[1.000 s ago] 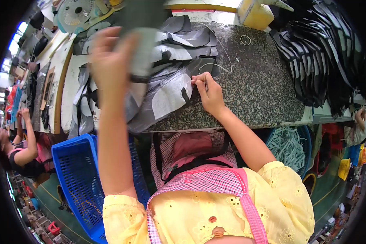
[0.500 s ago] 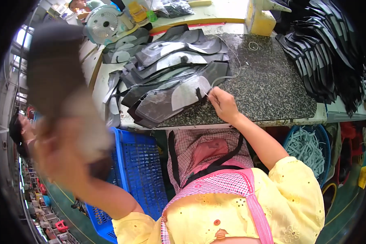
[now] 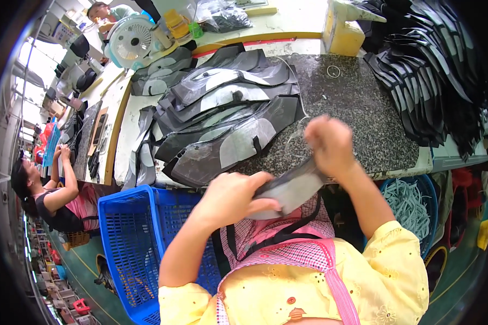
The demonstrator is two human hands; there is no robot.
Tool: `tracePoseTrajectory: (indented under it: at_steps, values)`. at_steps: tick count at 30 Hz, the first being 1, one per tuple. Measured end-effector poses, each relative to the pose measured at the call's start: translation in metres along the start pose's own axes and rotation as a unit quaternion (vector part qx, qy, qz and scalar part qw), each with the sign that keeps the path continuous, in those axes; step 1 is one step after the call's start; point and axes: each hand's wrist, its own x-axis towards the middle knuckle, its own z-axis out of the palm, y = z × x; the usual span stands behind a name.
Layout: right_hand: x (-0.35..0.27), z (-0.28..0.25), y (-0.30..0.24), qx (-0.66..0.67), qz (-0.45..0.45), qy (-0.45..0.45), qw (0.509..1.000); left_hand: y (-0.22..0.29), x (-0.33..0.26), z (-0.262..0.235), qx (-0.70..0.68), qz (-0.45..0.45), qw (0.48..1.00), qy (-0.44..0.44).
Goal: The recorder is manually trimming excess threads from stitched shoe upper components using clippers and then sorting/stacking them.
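Note:
My left hand (image 3: 234, 199) pinches a curved black-and-grey sheet piece (image 3: 294, 189) at its left end, thumb on top. The piece is held tilted in front of the table edge. At its far right end my right hand (image 3: 332, 145) is closed and a little blurred. A thin white cord (image 3: 303, 105) runs down from the table to my right fingers, which seem to hold it; the exact grip is hidden. Just beyond my hands lies an overlapping pile of similar black-and-grey pieces (image 3: 238, 142).
A speckled stone slab (image 3: 363, 122) covers the table's right part. More pieces (image 3: 417, 92) are stacked at far right, near a yellow block (image 3: 344, 38). Blue baskets (image 3: 127, 244) stand lower left; a tub of pale strips (image 3: 406, 208) is lower right. A fan (image 3: 131, 40) and two people sit beyond.
My left hand has swung in from the far left, bringing a black-and-grey piece in front of me. My right hand has moved right and nearer, to the piece's end. The cord has shifted.

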Motion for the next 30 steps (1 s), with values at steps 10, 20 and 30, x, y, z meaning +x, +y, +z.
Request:
tracePoseTrajectory:
  at_steps: [10, 20, 30]
  values:
    - [0.017, 0.12, 0.097, -0.073, 0.021, -0.034, 0.997, -0.075, 0.017, -0.013, 0.274, -0.038, 0.928, 0.248]
    - [0.021, 0.097, 0.082, -0.083, 0.036, 0.014, 0.996, -0.099, -0.012, 0.003, -0.034, -0.186, 0.94, 0.282]
    - [0.001, 0.116, 0.054, -0.093, 0.105, -0.056, 0.989, -0.149, -0.012, 0.018, 0.143, -0.132, 0.928, 0.319]
